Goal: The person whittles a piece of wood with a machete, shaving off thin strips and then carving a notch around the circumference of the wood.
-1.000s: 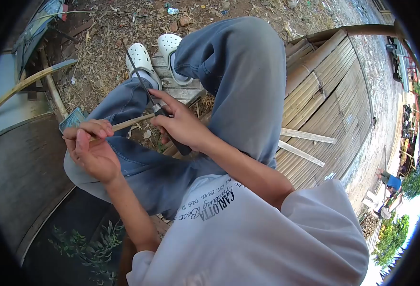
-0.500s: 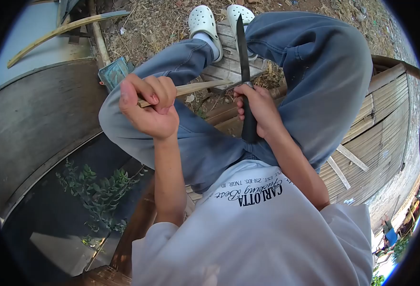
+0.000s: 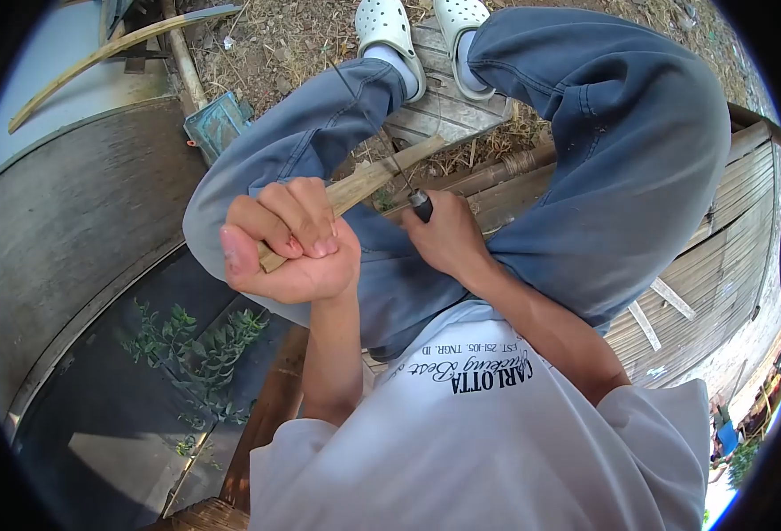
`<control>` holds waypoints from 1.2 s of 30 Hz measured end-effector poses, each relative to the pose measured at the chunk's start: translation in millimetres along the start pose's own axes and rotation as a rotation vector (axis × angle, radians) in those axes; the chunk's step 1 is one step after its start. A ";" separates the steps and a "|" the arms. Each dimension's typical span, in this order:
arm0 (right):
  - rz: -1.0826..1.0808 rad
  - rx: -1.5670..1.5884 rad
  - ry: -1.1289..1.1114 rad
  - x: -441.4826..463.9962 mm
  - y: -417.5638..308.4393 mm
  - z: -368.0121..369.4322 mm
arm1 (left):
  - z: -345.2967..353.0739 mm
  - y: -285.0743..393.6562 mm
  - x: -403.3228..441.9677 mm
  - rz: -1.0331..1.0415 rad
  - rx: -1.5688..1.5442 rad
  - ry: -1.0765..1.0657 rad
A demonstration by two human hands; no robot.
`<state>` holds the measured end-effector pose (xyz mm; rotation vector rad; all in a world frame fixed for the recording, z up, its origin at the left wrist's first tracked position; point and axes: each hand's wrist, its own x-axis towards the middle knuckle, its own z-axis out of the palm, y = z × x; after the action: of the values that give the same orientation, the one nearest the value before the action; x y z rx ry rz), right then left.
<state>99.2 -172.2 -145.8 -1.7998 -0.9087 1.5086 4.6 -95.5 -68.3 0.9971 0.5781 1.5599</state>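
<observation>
My left hand [image 3: 293, 239] is closed around a pale strip of wood or bamboo [image 3: 375, 180], whose far end points up and right between my knees. In my right hand [image 3: 451, 234] is a knife with a dark handle [image 3: 421, 205], gripped in a closed fist. Seen nearly edge-on, the thin blade [image 3: 397, 166] slants up and left across the strip. Whether the edge touches the strip, I cannot tell. Most of the handle is hidden inside my fingers.
Under my white clogs [image 3: 390, 31] lies a weathered wooden board [image 3: 448, 111]. A blue-green object [image 3: 216, 126] is beside my left knee. A leafy plant [image 3: 200, 363] grows at lower left. Bamboo slatting [image 3: 705, 265] runs along the right, and a curved bamboo piece [image 3: 98, 62] rests at upper left.
The knife has turned from upright with its broad side showing to edge-on, leaning left over the strip. My right hand has moved left and a little down; the strip now tilts more steeply.
</observation>
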 end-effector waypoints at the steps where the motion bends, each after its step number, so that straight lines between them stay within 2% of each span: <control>1: 0.016 -0.007 -0.032 -2.9 -7.8 -2.7 | 0.2 -0.3 1.3 -0.005 -0.004 -0.003; 2: 0.034 -0.016 -0.064 -5.5 -12.0 -3.1 | 0.2 -1.2 2.2 0.002 -0.011 0.005; 3: -0.073 -0.015 -0.049 -7.9 -9.1 0.8 | 0.2 -2.9 1.3 0.011 -0.017 0.021; 6: -0.031 -0.154 -0.056 4.4 -4.5 1.7 | -3.4 -1.9 3.8 0.020 -0.013 0.116; 7: -0.095 -0.116 0.010 11.4 4.8 7.6 | -6.9 -0.3 4.9 0.019 -0.012 0.113; 11: -0.091 -0.120 0.013 14.0 -0.2 12.0 | -8.1 5.3 -0.2 0.031 -0.039 0.133; 14: -0.031 -0.127 -0.152 -1.8 -19.2 5.3 | -6.5 2.4 -7.4 0.020 -0.046 0.163; 17: -0.053 -0.165 0.036 26.0 18.7 13.9 | -8.6 1.8 -11.7 0.032 -0.053 0.154; 20: -0.051 -0.138 0.022 23.0 12.9 5.5 | -3.5 6.1 -16.9 0.022 -0.013 0.097; 21: -0.130 -0.039 0.006 11.8 1.8 7.1 | -2.9 4.0 -17.7 0.006 -0.001 0.070; 25: -0.036 -0.137 -0.072 17.0 5.1 3.8 | -6.0 1.8 -15.4 0.050 -0.062 0.173; 28: 0.006 -0.163 -0.063 28.1 12.0 1.9 | -11.8 5.0 -14.5 0.054 -0.003 0.124; 30: -0.028 -0.138 -0.055 16.5 0.6 2.6 | -9.9 4.7 -13.2 0.052 -0.034 0.111; 32: -0.164 -0.079 -0.124 3.7 -8.9 3.3 | -9.5 3.4 -17.8 0.033 -0.043 0.130; 33: -0.051 -0.106 -0.114 8.7 -3.5 3.1 | -10.0 3.4 -18.7 0.043 -0.042 0.146; 36: -0.033 -0.141 -0.046 24.1 18.9 2.0 | -8.6 3.7 -16.7 0.080 -0.035 0.121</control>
<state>102.1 -163.3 -175.0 -1.8459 -1.0862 1.5035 -4.6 -111.1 -74.5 0.9136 0.5987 1.7044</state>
